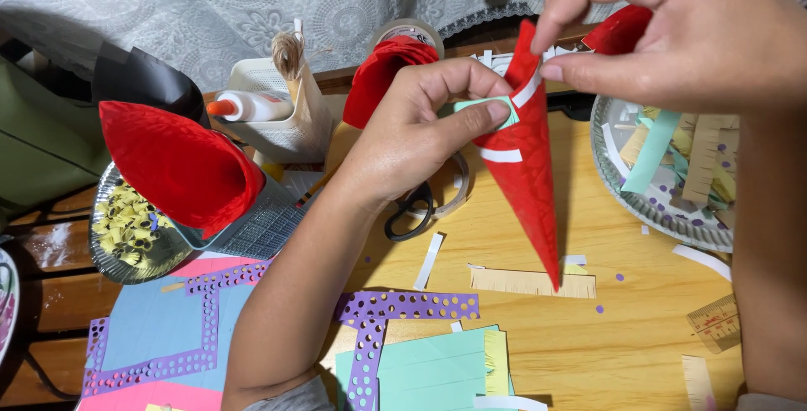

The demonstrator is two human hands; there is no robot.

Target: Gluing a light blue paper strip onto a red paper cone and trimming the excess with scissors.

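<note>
Above the wooden table [521, 335], both hands' fingers pinch the red cone's [525, 176] upper edge.

The scene is lit brightly and evenly from above. Soft shadows are thrown on the wooden surface [538, 335] under the red paper cone [525, 176]. The right hand [672, 28], closest to the camera, is seen slightly soft; no glare is noticed.

cone [525, 176]: matt red paper | table [639, 327]: smooth wood | scissors [412, 209]: glossy black plastic
</note>
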